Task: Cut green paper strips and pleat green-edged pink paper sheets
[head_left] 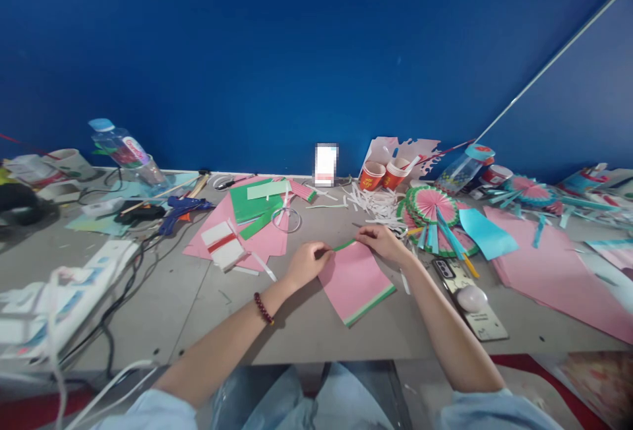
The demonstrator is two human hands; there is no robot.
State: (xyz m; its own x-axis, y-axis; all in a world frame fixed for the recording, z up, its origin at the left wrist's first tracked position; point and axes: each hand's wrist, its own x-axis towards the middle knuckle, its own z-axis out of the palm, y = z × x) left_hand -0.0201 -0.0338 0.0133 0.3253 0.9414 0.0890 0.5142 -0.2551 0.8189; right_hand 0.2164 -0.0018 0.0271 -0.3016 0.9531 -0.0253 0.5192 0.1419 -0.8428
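Note:
A square of pink paper (355, 279) with green strips along its far and near edges lies on the table before me. My left hand (309, 264), a beaded bracelet on its wrist, pinches the far left corner. At the far right corner, the fingers of my right hand (382, 244) are closed on the same green edge. Beyond my right hand is a heap of white paper strips (378, 206). A pink and green pleated paper fan (432, 209) sits to its right.
To the left are green paper sheets (252, 206), a white box with a red band (223, 245), a blue glue gun (182, 211) and a power strip (74, 298). Rightward lie a phone (475, 311), blue paper (487, 232) and pink sheets (558, 275). Paper cups (372, 176) stand by the wall.

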